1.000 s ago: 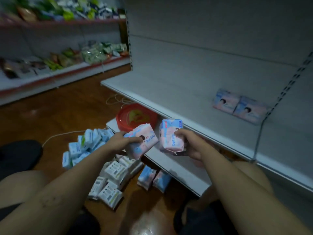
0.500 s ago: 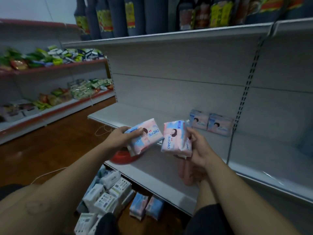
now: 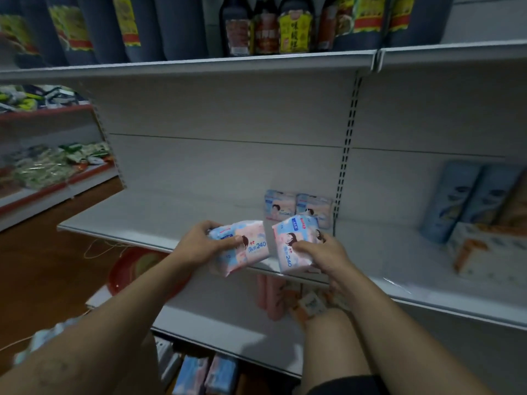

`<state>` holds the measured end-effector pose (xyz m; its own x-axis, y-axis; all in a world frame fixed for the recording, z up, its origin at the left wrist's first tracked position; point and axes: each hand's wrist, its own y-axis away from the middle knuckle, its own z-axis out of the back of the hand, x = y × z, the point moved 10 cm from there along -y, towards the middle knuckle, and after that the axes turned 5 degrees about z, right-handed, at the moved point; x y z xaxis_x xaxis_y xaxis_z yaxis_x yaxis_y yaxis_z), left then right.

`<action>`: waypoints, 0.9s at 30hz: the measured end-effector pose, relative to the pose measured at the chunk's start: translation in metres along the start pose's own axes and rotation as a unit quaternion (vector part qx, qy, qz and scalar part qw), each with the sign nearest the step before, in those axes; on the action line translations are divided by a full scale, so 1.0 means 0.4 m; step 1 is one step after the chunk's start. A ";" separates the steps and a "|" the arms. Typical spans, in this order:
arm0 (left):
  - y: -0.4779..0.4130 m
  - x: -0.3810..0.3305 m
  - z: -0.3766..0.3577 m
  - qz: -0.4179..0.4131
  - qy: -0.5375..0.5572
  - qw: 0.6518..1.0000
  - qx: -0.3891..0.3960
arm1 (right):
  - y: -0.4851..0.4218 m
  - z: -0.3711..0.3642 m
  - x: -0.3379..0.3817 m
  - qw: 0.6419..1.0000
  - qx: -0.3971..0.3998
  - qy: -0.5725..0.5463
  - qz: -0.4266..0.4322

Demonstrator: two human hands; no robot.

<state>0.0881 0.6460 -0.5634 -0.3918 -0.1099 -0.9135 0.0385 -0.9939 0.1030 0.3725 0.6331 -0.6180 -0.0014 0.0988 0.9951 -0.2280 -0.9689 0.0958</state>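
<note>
Both hands have risen from floor level and now sit over the front edge of the white metal shelf [image 3: 159,215]. The left hand [image 3: 199,246] grips a soft pink-and-blue plastic pack marked 240 [image 3: 242,249], fingers curled over it. The right hand [image 3: 322,253] grips a matching pack [image 3: 291,246], tilted upright. Two more such packs [image 3: 298,206], nearer in view than before, stand at the shelf's back wall.

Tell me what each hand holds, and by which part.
The left hand grips one pink-and-blue pack by its left end; the right hand grips a second pack by its lower right side.
</note>
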 end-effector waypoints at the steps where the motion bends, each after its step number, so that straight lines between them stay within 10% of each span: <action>1: -0.021 0.001 -0.019 0.000 -0.017 1.000 0.005 | -0.014 0.030 0.007 0.999 -0.025 0.046 0.013; 10: -0.275 -0.009 -0.179 -0.047 -0.046 0.996 0.057 | -0.189 0.081 0.077 0.888 0.040 0.450 0.089; 27: -0.551 -0.056 -0.340 -0.215 -0.263 0.939 0.046 | -0.401 0.052 0.059 0.861 -0.003 0.474 0.186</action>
<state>0.2132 0.8669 -0.6192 -0.7538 0.3438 -0.5600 -0.2974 -0.9384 -0.1758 0.4292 0.7860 -0.6094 -0.8683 -0.0745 0.4903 -0.0448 -0.9728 -0.2271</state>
